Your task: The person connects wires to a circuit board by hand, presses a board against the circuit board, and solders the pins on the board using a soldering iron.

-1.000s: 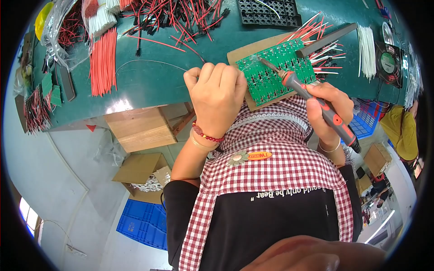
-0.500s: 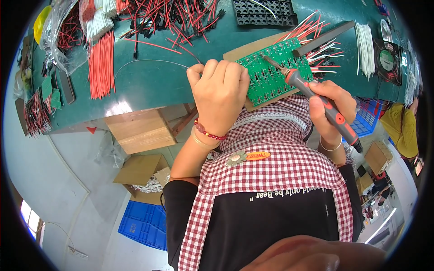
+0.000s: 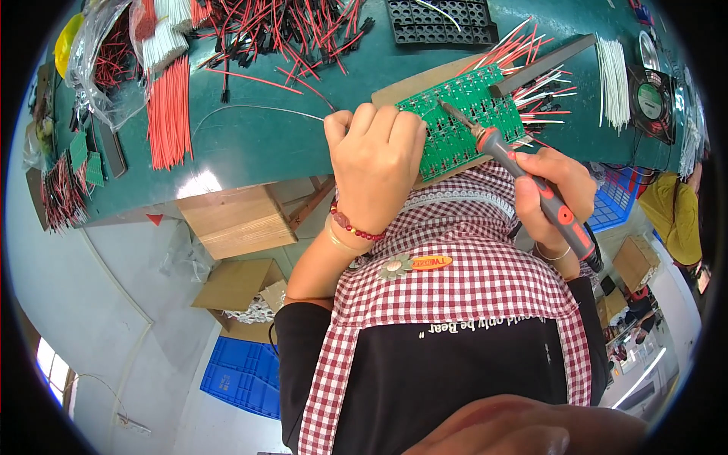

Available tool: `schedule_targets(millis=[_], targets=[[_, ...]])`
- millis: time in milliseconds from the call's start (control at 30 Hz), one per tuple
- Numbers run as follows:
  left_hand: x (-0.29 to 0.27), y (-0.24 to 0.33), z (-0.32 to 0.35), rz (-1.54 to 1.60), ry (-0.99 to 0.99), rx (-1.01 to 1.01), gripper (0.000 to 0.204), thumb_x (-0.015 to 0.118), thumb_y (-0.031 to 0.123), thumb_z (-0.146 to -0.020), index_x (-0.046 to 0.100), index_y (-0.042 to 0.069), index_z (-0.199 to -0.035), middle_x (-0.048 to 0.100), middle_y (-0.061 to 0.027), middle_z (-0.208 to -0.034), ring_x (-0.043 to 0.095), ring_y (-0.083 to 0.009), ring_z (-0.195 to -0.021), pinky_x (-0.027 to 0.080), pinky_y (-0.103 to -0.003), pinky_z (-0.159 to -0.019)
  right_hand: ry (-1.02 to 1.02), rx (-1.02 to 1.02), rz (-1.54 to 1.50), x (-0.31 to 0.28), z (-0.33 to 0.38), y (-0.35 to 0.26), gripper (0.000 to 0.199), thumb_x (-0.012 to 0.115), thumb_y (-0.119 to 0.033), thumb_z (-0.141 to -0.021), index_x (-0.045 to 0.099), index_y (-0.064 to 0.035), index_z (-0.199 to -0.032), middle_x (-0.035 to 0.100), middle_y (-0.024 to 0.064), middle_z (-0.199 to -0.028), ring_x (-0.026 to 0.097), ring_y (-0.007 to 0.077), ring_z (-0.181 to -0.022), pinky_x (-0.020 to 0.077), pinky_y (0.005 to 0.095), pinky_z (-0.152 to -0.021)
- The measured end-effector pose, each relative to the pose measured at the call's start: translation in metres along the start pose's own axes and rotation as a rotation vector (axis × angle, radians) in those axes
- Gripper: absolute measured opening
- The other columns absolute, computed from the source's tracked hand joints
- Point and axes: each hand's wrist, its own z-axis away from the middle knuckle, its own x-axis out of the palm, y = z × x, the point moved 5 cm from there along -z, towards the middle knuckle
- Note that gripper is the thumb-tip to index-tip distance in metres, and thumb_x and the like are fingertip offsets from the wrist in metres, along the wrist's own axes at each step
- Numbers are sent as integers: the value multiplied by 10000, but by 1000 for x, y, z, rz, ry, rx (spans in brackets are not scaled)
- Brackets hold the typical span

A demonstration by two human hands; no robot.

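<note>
A green circuit board [image 3: 453,145] with rows of small parts lies at the table's near edge, on brown card [image 3: 406,89]. My right hand [image 3: 561,186] is closed round a grey and red soldering iron [image 3: 560,216]. Its tip rests at or just above the upper middle of the board; I cannot tell if it touches. Beside the board's left edge, my left hand [image 3: 377,155] is closed on a thin silver solder wire [image 3: 258,107]. The wire trails away leftward over the table, and its other end reaches out past my fingers toward the tip. My left fingertips are hidden.
A dark bar [image 3: 542,67] lies across the board's far right corner, with red and white wires [image 3: 542,98] sticking out beyond. Farther off are a black tray [image 3: 442,23], white wires [image 3: 613,83] and a small fan [image 3: 652,105]. Red wire bundles [image 3: 169,114] lie at left.
My left hand has shifted slightly right and nearer to me. The iron's tip has slid a little left and nearer along the board, and its handle end has dropped lower.
</note>
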Motion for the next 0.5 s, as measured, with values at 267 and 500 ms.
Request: schedule_targets(millis=[267, 500], targets=[[4, 1, -10, 34, 13, -6, 171, 751, 108, -731, 580, 107, -741, 545, 0, -679, 498, -192, -644, 341, -346, -663, 120, -3, 2, -7, 2, 9, 230, 653, 27, -692, 641, 33, -921, 586, 96, -624, 538, 162, -481, 414, 258, -458], [12, 3, -14, 39, -24, 6, 197, 727, 115, -729, 531, 96, -733, 489, -35, -693, 485, -211, -697, 351, -356, -677, 110, 10, -37, -4, -2, 11, 228, 648, 39, -687, 644, 34, -916, 569, 85, -606, 525, 149, -475, 392, 249, -447]])
